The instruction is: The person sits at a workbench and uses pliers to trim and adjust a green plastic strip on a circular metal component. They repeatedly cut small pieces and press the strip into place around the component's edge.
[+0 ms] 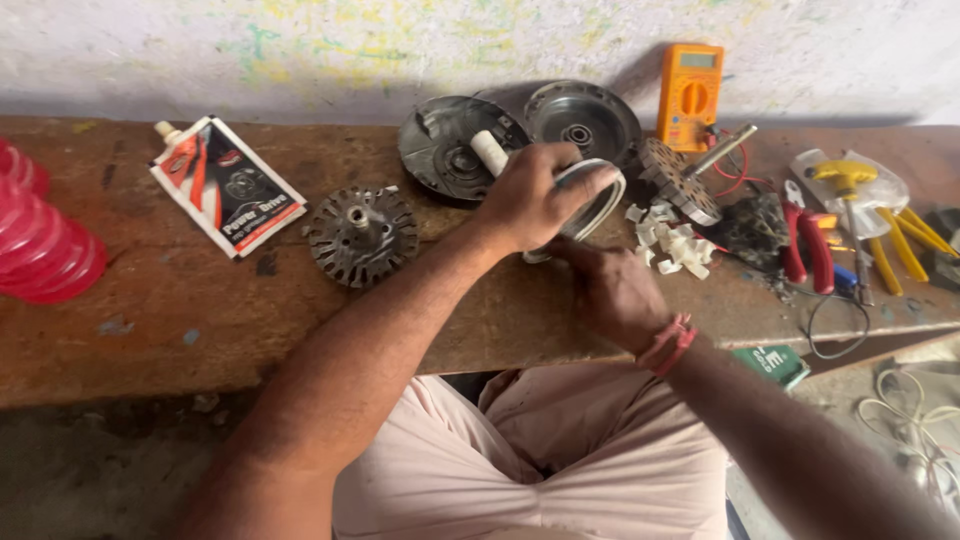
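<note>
The left hand is closing around a grey ring, holding it tilted on edge just above the bench; the right hand is sitting just below it with its fingers curled in under the ring's lower rim, though whether it is pinching something small or only steadying the ring is hidden by the hand itself; a white roll is poking up just behind the left hand's knuckles, touching or nearly so

Judging by what is lying about, the work looks to be somewhere in the middle: a motor is lying in pieces, not reassembled; two round covers are resting open just beyond the left hand; a slotted core is standing well to the left of that hand, apart from everything else; a second core with a shaft is leaning just right of the ring; white scraps are lying scattered near the right hand

Further right of the right hand, red pliers and yellow tools are lying unused; an orange meter is standing beyond them against the wall; a pouch is lying far left
</note>
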